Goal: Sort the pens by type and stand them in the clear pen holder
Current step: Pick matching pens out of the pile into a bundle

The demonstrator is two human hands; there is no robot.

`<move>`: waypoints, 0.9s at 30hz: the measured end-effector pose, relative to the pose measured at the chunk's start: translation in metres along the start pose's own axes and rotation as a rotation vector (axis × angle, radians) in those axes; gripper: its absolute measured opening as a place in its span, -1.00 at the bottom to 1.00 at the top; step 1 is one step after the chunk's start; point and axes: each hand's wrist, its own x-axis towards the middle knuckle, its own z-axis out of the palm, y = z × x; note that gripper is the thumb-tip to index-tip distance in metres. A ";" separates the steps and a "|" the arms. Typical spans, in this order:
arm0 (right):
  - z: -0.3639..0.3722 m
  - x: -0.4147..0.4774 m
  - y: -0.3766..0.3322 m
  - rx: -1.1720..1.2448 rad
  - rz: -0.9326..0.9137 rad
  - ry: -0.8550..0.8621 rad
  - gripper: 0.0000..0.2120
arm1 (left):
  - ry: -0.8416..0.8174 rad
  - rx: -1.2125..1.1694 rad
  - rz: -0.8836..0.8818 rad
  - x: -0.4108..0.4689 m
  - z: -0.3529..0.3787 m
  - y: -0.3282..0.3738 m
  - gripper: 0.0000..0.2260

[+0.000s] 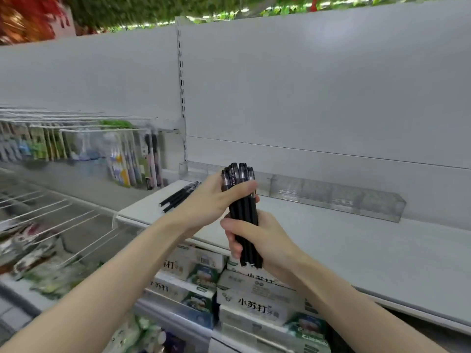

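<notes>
A bundle of several black pens (243, 207) stands upright in front of the white shelf (356, 245). My left hand (216, 202) grips the bundle near its capped top, thumb across the front. My right hand (257, 240) grips the lower half from the right. A few more black pens (178, 196) lie flat on the shelf behind my left hand. The long clear pen holder (339, 200) runs along the back of the shelf to the right of the bundle, with nothing standing in the compartments I can see.
Packaged stationery (127, 161) hangs on wire hooks at the left. White wire racks (63, 220) with blurred packets lie lower left. Stacked green-and-white boxes (254, 296) fill the shelf below. A slotted upright (181, 85) divides the white back panels.
</notes>
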 end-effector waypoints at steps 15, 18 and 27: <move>0.050 0.161 0.031 -0.093 0.183 0.264 -0.89 | -0.097 0.142 0.012 0.078 -0.148 -0.108 -0.74; 0.054 0.174 0.033 -0.115 0.232 0.415 -0.88 | -0.148 0.204 0.046 0.092 -0.160 -0.131 -0.66; 0.059 0.189 0.036 -0.478 0.415 0.654 -0.74 | -0.282 0.337 -0.024 0.110 -0.168 -0.191 -0.64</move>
